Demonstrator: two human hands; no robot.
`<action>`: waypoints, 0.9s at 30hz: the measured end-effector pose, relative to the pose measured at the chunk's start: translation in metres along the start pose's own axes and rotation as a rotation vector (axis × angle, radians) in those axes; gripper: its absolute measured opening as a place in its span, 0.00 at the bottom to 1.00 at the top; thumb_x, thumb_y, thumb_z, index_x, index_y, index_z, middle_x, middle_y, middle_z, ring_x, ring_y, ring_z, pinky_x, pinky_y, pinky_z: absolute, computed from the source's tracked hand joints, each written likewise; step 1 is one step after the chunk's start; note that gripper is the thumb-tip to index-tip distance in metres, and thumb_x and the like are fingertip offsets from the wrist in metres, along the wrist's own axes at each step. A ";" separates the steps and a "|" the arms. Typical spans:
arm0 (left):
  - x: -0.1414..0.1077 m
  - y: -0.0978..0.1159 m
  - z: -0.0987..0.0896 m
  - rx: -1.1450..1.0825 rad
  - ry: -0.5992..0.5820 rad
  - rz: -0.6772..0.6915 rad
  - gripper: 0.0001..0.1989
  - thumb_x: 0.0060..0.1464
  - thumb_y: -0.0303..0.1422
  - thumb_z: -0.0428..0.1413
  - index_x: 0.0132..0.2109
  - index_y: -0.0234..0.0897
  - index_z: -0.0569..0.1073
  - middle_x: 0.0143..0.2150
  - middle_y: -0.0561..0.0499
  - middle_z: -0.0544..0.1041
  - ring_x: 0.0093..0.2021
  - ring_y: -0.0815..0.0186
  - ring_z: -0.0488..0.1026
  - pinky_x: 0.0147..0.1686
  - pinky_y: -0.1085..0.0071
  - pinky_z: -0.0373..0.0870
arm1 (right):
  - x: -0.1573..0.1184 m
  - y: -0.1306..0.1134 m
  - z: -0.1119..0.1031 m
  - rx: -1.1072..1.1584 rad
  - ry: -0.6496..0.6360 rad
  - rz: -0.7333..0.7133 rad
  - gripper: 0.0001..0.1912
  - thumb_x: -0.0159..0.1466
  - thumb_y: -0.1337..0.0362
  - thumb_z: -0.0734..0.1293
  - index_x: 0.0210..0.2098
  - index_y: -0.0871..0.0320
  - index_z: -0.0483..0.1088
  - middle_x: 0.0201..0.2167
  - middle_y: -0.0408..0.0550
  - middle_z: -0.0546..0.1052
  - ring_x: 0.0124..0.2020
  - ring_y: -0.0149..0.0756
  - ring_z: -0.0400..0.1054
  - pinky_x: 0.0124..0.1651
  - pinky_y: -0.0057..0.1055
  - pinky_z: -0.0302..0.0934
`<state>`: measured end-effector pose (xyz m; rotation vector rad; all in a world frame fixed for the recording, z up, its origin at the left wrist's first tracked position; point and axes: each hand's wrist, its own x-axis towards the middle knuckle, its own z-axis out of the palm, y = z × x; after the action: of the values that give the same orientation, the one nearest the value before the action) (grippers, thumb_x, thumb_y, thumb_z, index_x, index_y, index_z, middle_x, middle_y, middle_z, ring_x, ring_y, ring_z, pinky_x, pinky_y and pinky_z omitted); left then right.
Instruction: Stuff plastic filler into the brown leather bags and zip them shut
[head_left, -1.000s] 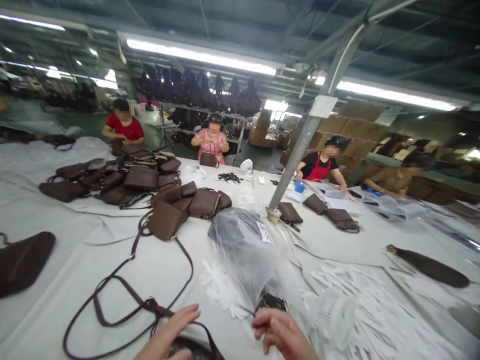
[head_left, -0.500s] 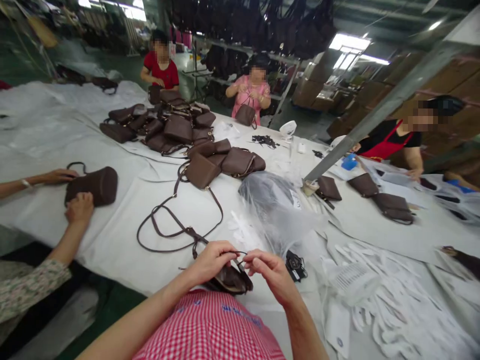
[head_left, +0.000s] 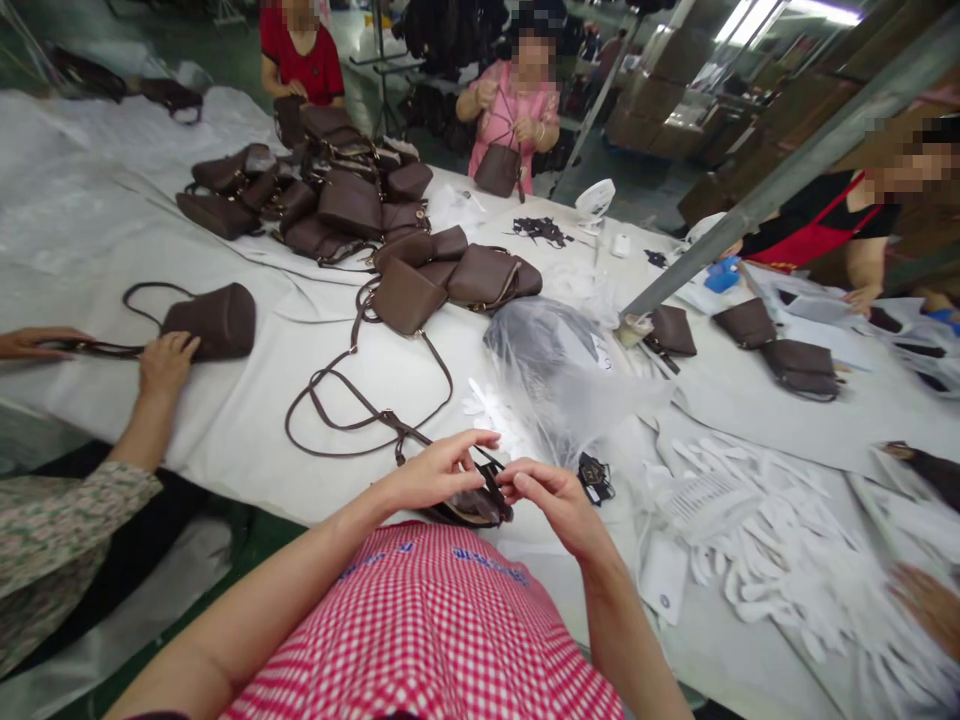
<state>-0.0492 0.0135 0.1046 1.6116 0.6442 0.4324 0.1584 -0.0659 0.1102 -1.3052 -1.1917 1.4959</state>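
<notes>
- White table cover (head_left: 232, 430) lies bare left of the brown handbag (head_left: 466, 510), which sits at the table's near edge by the checked apron (head_left: 420, 620).
- Since half a second ago, a neighbour's hand (head_left: 49, 342) has moved off their bag (head_left: 221, 322) onto its strap.
- Left hand (head_left: 439, 472): fingers and thumb parted above the handbag.
- Right hand (head_left: 551, 492): fingers curled at a black strap (head_left: 491, 470); I can't tell whether gripping.
</notes>
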 end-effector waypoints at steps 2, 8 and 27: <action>0.005 0.003 -0.002 0.056 -0.071 -0.011 0.13 0.57 0.30 0.52 0.48 0.34 0.74 0.35 0.51 0.77 0.31 0.70 0.69 0.35 0.76 0.66 | 0.000 -0.004 -0.001 -0.007 -0.007 -0.015 0.14 0.62 0.53 0.67 0.36 0.57 0.77 0.33 0.47 0.77 0.33 0.34 0.72 0.38 0.31 0.69; 0.005 0.013 -0.028 0.211 -0.119 -0.014 0.13 0.59 0.32 0.50 0.35 0.33 0.78 0.27 0.53 0.76 0.28 0.71 0.69 0.31 0.78 0.62 | 0.003 -0.009 0.002 -0.169 0.017 -0.029 0.14 0.63 0.53 0.65 0.35 0.57 0.74 0.28 0.45 0.76 0.29 0.33 0.69 0.35 0.31 0.65; -0.050 -0.045 -0.071 0.037 0.188 -0.215 0.11 0.54 0.34 0.53 0.31 0.33 0.78 0.26 0.53 0.75 0.27 0.70 0.68 0.28 0.77 0.60 | 0.093 -0.020 0.059 -0.964 -0.288 -0.362 0.11 0.67 0.60 0.62 0.34 0.55 0.75 0.31 0.47 0.75 0.34 0.36 0.68 0.38 0.30 0.59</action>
<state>-0.1387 0.0390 0.0748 1.5276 0.9627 0.4178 0.0862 0.0197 0.1089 -1.3421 -2.3663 0.8469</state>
